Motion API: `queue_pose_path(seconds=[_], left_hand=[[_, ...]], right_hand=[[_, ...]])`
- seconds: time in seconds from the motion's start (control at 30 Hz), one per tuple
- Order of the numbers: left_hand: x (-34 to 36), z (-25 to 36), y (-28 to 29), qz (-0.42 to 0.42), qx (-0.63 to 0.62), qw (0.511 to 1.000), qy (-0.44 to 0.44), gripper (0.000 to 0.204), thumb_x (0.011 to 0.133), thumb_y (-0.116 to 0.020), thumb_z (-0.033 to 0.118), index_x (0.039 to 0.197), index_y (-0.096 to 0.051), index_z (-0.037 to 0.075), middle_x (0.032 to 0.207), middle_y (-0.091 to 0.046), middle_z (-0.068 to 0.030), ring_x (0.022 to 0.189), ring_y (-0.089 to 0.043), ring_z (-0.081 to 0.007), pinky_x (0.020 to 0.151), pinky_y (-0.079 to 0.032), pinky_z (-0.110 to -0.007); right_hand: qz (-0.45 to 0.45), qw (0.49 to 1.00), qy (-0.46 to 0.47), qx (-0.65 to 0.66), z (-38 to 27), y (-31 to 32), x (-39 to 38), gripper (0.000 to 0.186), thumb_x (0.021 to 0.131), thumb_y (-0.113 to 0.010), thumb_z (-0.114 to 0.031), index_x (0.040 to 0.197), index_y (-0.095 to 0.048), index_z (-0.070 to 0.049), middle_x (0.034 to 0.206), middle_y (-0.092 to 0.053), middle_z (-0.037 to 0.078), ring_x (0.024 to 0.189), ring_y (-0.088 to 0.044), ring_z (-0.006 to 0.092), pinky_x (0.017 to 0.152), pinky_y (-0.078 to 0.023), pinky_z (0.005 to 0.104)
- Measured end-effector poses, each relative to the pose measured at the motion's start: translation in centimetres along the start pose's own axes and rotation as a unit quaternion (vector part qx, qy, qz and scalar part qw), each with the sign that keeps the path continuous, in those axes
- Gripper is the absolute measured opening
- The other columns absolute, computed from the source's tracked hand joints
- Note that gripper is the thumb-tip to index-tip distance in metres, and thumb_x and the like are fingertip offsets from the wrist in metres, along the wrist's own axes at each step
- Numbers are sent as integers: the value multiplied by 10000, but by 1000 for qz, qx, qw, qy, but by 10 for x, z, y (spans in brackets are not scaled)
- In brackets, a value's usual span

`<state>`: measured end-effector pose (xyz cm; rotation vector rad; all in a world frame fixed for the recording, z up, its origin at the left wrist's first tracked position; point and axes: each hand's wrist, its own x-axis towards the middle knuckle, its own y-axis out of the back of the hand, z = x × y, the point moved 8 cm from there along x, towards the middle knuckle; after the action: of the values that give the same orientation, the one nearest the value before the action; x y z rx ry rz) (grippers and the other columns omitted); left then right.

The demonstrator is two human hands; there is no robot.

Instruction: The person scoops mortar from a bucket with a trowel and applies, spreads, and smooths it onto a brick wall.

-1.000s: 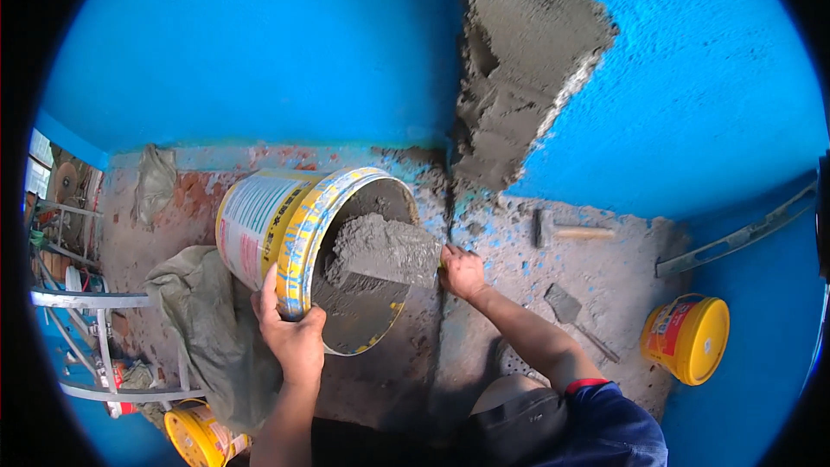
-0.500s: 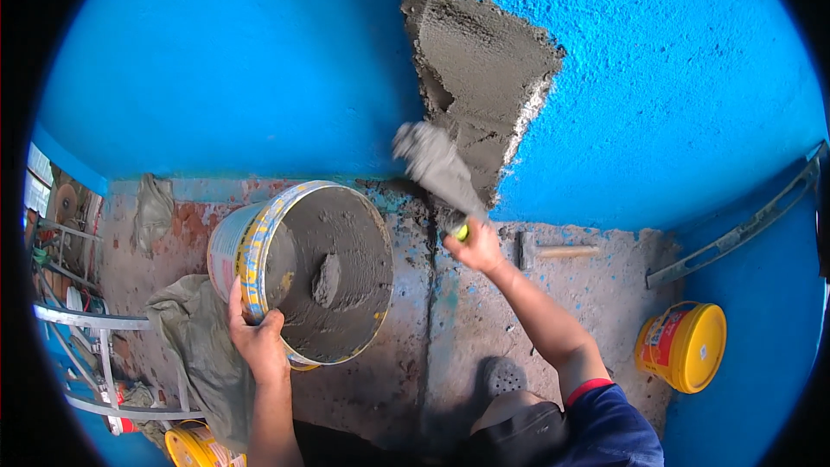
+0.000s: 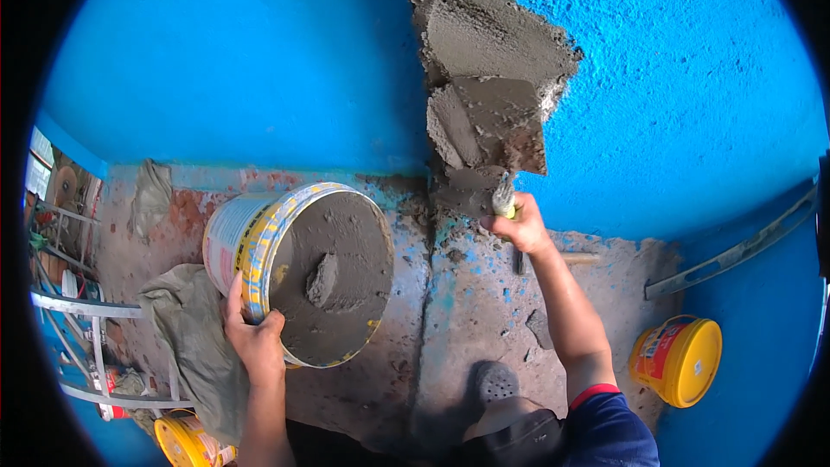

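My left hand grips the rim of a tilted white plastic bucket, thumb over the edge. Grey wet mortar fills much of the bucket, with a raised lump in it. In my right hand, closed round the handle, is a trowel. Its broad blade, smeared with mortar, lies against the patch of grey mortar on the blue wall, beside the inner corner. A thick ridge of mortar sits along the blade's left side.
A hammer lies on the floor behind my right wrist, with mortar crumbs nearby. A long metal level leans at the right by a yellow lidded bucket. At left are a grey sack, a metal frame and another yellow bucket.
My right hand has moved right and slightly up, bringing the trowel blade up from the foot of the corner onto the wall patch. My left hand and the bucket have hardly moved.
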<state>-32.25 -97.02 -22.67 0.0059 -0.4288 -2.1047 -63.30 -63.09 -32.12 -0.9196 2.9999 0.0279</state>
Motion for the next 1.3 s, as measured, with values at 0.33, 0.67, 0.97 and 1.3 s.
queue_pose_path(seconds=[0.33, 0.67, 0.97, 1.3], left_hand=[[6, 1, 3, -11, 4, 1000, 1, 723, 587, -560, -45, 1310, -541, -20, 1178, -505, -126, 1126, -512, -258, 1002, -393, -337], [3, -3, 1, -10, -36, 999, 21, 717, 594, -583, -88, 1303, -553, 12, 1206, -523, -128, 1152, -522, -268, 1013, -401, -355], [6, 3, 1, -1, -17, 1000, -2, 706, 584, -559, -89, 1285, -549, -9, 1179, -516, -141, 1142, -522, -287, 1018, -393, -358], [6, 13, 6, 11, 30, 999, -26, 689, 598, -567, -75, 1281, -560, 15, 1137, -536, -148, 1114, -544, -302, 992, -411, -360]], right_hand=[[106, 984, 24, -142, -15, 70, -47, 144, 749, -733, -77, 718, -595, -51, 662, -585, -12, 600, -516, 88, 557, -434, 280], [187, 891, 89, -404, -38, 50, -81, 176, 706, -754, -153, 793, -642, -48, 775, -677, 125, 684, -672, 263, 684, -546, 368], [-26, 992, 77, -102, -40, -40, 23, 108, 728, -670, -63, 801, -597, -29, 685, -602, 19, 599, -552, 107, 539, -450, 274], [-36, 999, 15, 16, -85, 0, 6, 88, 707, -640, -12, 731, -555, -23, 615, -554, 36, 480, -496, 111, 430, -377, 256]])
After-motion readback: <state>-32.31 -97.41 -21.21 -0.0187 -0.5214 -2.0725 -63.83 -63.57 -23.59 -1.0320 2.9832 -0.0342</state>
